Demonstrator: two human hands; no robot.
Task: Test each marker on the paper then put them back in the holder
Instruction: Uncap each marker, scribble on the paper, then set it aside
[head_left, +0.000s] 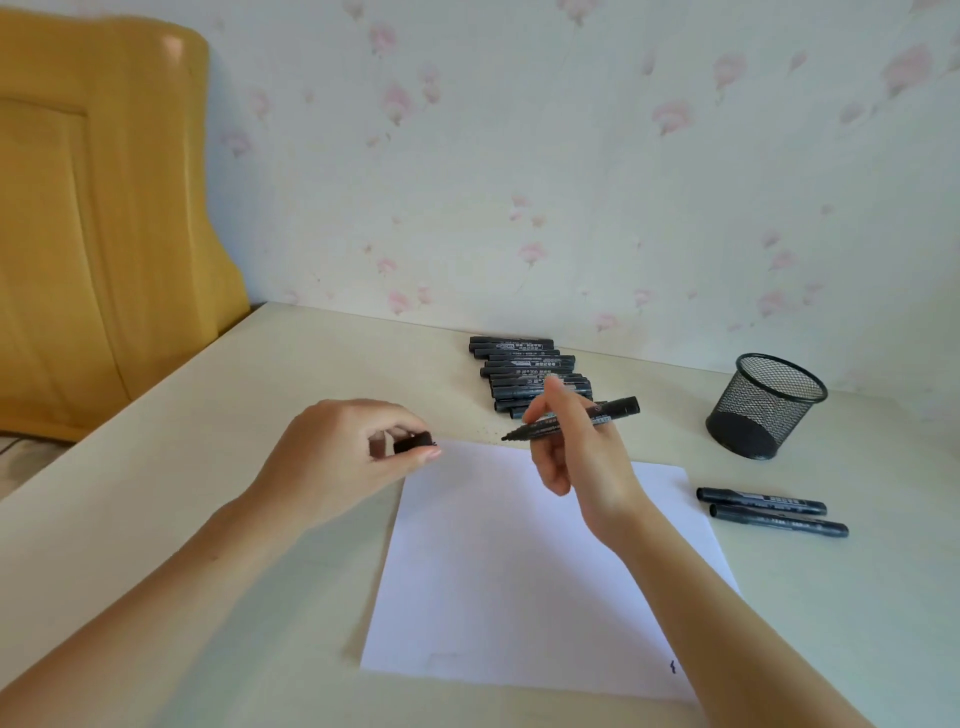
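A white sheet of paper (519, 561) lies on the table in front of me, with a small dark mark near its lower right corner. My right hand (576, 447) holds an uncapped black marker (618, 408) above the paper's far edge, its tip pointing left. My left hand (343, 452) pinches the marker's black cap (413, 442) just left of the paper's top left corner. A row of several black markers (524, 364) lies behind my right hand. Two more markers (769, 512) lie right of the paper. The black mesh holder (769, 405) stands at the right rear.
The pale table (260, 389) meets a flowered wall at the back. A yellow wooden panel (93, 234) stands at the left, beyond the table's left edge.
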